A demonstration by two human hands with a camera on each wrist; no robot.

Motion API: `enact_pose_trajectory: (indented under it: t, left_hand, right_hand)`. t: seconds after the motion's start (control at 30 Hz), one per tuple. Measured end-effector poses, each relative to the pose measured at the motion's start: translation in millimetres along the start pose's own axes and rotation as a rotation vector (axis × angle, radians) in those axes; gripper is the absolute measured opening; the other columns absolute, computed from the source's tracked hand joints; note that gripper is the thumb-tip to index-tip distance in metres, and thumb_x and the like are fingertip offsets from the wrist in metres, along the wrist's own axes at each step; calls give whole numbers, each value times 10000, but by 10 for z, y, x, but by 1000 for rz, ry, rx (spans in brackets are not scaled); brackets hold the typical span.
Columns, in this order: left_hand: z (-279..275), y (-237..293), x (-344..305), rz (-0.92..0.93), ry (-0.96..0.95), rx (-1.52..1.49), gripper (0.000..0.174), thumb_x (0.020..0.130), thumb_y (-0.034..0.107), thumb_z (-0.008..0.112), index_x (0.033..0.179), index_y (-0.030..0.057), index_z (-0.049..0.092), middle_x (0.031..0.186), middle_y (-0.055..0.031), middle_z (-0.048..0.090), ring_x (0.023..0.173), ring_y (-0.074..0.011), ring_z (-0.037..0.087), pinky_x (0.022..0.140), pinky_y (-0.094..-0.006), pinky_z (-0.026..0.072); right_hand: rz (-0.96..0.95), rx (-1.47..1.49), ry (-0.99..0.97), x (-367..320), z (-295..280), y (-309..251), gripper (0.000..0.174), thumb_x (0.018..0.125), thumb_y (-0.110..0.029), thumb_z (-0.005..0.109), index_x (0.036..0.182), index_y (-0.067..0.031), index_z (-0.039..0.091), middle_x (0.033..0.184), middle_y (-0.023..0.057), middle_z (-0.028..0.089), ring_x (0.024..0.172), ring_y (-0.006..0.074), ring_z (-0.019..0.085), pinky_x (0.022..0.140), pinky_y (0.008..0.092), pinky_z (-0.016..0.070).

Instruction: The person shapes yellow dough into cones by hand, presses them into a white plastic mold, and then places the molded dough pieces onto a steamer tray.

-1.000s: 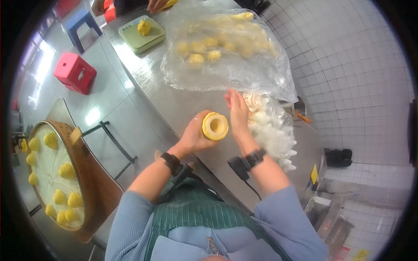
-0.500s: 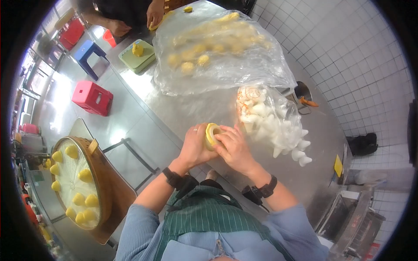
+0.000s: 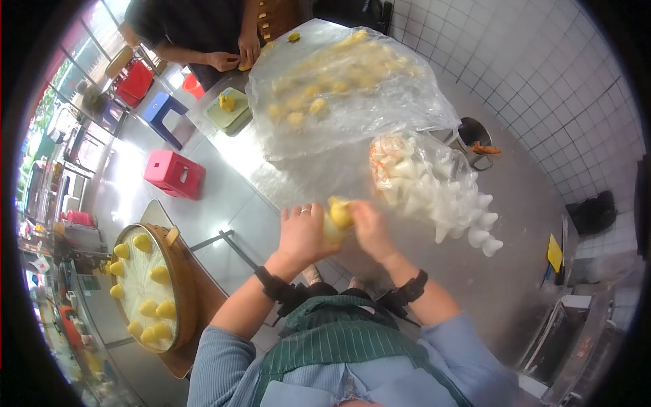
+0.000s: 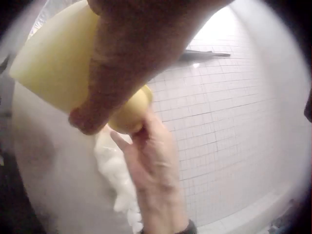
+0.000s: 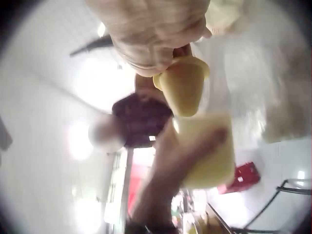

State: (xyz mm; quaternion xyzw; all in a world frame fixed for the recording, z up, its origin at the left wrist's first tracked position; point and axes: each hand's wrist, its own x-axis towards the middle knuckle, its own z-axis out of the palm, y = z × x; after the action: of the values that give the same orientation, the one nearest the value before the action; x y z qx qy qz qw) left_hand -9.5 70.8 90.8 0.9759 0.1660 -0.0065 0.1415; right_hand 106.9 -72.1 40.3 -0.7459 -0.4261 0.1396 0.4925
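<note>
In the head view my left hand point(image 3: 302, 234) grips a pale yellowish cup-shaped mould point(image 3: 331, 233), its fingers wrapped round the side. The right hand point(image 3: 373, 234) pinches a yellow dough shell point(image 3: 341, 211) by its rim, close by the mould's mouth. From the right wrist view, the dough shell point(image 5: 183, 90) tapers to a blunt end that points at the mould point(image 5: 207, 161). The left wrist view has the mould point(image 4: 58, 58) large behind the left hand, with the dough point(image 4: 131, 113) at the right hand's point(image 4: 156, 163) fingertips.
White pointed pieces point(image 3: 427, 190) lie in a plastic bag on the metal table. Behind them, clear plastic sheeting point(image 3: 352, 102) covers several yellow lumps. A green scale point(image 3: 230, 121) bears one dough lump. At left stands a round steamer point(image 3: 180, 292) with yellow cones. Another person works at the far end.
The right hand came from beside the mould to its mouth, and the dough that lined the mould now shows outside it in the right fingers. The left hand still holds the mould, now tipped.
</note>
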Motion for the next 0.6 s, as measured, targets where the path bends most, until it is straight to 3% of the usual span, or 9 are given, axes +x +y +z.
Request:
enact_pose_trajectory:
  t: [0.07, 0.1, 0.2, 0.23, 0.3, 0.33, 0.43, 0.5, 0.6]
  left_hand:
    - [2, -160, -34, -30, -44, -13, 759, 597, 442, 780, 1138, -21, 521, 1042, -221, 628, 997, -381, 594, 918, -457, 428]
    - [9, -281, -35, -55, -98, -26, 770, 593, 428, 793, 1150, -23, 511, 1042, -223, 629, 1006, -383, 592, 916, -453, 437]
    - [164, -494, 88, -96, 68, -321, 826, 599, 348, 820, 1236, -29, 454, 1089, -228, 611, 1060, -391, 570, 936, -444, 446]
    - [279, -580, 175, -92, 71, -324, 826, 599, 348, 820, 1236, -29, 454, 1089, -228, 611, 1060, -391, 570, 936, -444, 446]
    - [482, -713, 309, -70, 309, -484, 900, 613, 272, 833, 1330, -26, 378, 1162, -238, 578, 1102, -405, 554, 955, -432, 449]
    - [429, -673, 376, -166, 269, -590, 912, 654, 251, 824, 1378, -21, 340, 1253, -237, 536, 1165, -382, 538, 988, -419, 437]
    - [551, -690, 478, -175, 434, -680, 878, 699, 229, 812, 1387, -28, 331, 1281, -225, 527, 1218, -342, 522, 1008, -392, 428]
    - [648, -634, 473, -213, 471, -729, 805, 749, 204, 779, 1383, -33, 342, 1297, -225, 519, 1231, -325, 514, 1014, -386, 423]
    - [1077, -535, 324, -318, 577, -845, 655, 842, 146, 695, 1375, -42, 366, 1317, -228, 509, 1246, -304, 505, 1029, -382, 411]
  right_hand:
    - [344, 334, 318, 45, -297, 154, 317, 1023, -253, 435, 1155, -4, 581, 1100, 106, 645, 1031, 221, 594, 914, 452, 440]
    - [344, 339, 330, 64, -360, 207, 317, 1023, -253, 435, 1155, -4, 581, 1100, 106, 645, 1031, 221, 594, 914, 452, 440]
    - [652, 1099, 232, -25, -331, 398, 339, 1022, -274, 446, 1245, -35, 538, 1160, 85, 614, 1029, 216, 623, 865, 387, 524]
    - [648, 1095, 234, -47, -215, 441, 339, 1022, -274, 446, 1245, -35, 538, 1160, 85, 614, 1029, 216, 623, 865, 387, 524]
    - [927, 1229, 255, -104, 29, 468, 330, 1017, -248, 456, 1243, -21, 533, 1167, 91, 615, 1026, 225, 635, 888, 382, 533]
    - [932, 1229, 255, -131, 112, 491, 330, 1017, -248, 456, 1243, -21, 533, 1167, 91, 615, 1026, 225, 635, 888, 382, 533]
    - [928, 978, 336, -208, 300, 643, 322, 1029, -221, 419, 1236, 4, 519, 1228, 118, 577, 1078, 220, 605, 911, 395, 520]
    - [719, 256, 412, -269, 411, 825, 271, 981, -184, 506, 1182, -17, 574, 1144, 131, 612, 1003, 250, 634, 845, 362, 510]
    - [487, -101, 384, -307, 285, 555, 209, 943, -143, 551, 1118, -44, 608, 1104, 140, 600, 946, 285, 624, 805, 381, 495]
